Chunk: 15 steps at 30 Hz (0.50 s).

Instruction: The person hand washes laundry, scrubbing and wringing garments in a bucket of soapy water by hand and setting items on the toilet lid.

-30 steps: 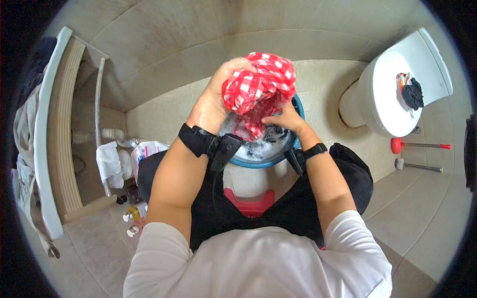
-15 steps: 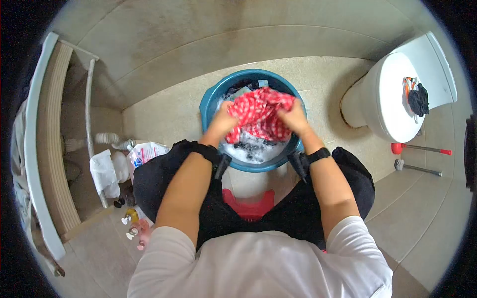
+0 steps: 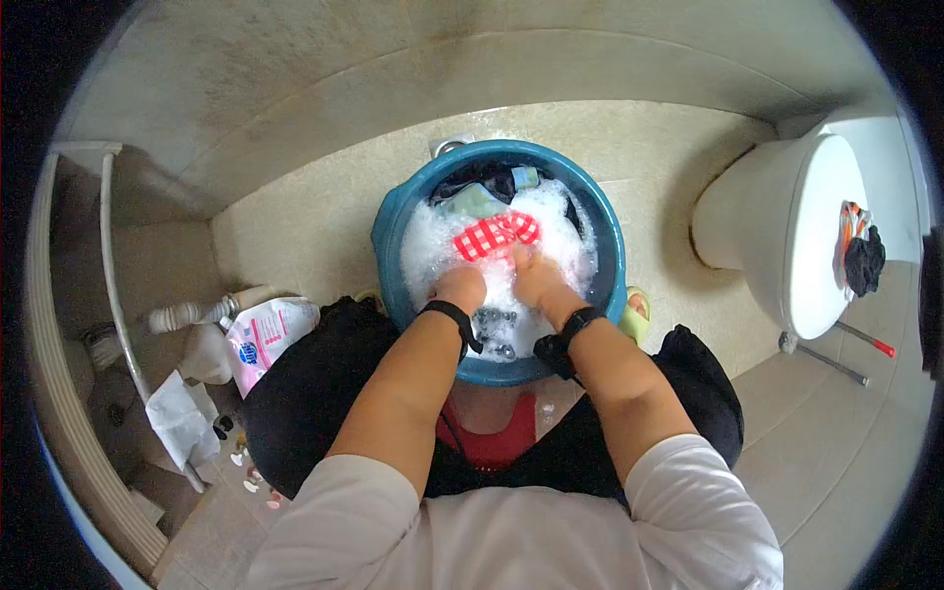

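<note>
A round blue washtub full of foamy water stands between my knees. A red-and-white checked cloth lies partly sunk in the suds, its upper part showing. My left hand is down in the foam just below the cloth's left end, its fingers hidden. Close beside it, my right hand is closed at the cloth's lower edge, thumb showing and the other fingers mostly covered. Behind the cloth, dark clothes and a pale green cloth poke out of the foam.
A red stool is below me. At left are a detergent pouch, a hose and a metal rail. A toilet with dark cloth on its lid stands right. A green slipper touches the tub's side.
Both hands have come down into the tub and closer together. The checked cloth, held spread above the foam before, is now partly under the suds. The camera view has shifted.
</note>
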### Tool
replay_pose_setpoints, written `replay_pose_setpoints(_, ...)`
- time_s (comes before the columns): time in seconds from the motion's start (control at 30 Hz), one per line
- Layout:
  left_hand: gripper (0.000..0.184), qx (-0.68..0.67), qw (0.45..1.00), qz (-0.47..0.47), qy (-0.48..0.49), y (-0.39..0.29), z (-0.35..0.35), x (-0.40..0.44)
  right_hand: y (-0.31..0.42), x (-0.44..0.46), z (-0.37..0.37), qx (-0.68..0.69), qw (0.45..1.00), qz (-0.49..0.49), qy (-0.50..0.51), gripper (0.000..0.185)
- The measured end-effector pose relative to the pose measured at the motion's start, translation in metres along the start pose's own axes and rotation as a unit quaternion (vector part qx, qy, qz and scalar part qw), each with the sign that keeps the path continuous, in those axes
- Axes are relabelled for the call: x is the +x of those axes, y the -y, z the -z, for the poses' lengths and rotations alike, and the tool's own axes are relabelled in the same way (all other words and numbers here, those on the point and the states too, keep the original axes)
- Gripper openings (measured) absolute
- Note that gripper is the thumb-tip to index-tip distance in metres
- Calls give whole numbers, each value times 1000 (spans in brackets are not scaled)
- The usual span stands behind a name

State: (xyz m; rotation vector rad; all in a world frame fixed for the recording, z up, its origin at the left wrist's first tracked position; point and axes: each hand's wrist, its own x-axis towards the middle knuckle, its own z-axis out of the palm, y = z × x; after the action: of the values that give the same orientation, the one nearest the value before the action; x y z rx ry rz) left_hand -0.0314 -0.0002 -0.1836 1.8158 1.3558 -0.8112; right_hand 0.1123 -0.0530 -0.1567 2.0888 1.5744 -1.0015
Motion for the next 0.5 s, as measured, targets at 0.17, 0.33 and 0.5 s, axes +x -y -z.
replay_pose_setpoints(0.17, 29, -8, 998, -52, -15, 10, 3, 12, -24, 29, 30, 40, 983, 49, 172, 37)
replay_pose_setpoints(0.33, 36, -503, 862, -53, -13, 12, 38, -18, -33, 2, 31, 276, 941, 138, -140, 34)
replay_pose_setpoints(0.5, 56, -810, 507, -130, 265, -8, 101, -118, 34, -111, 95, 282, 860, 300, -300, 54)
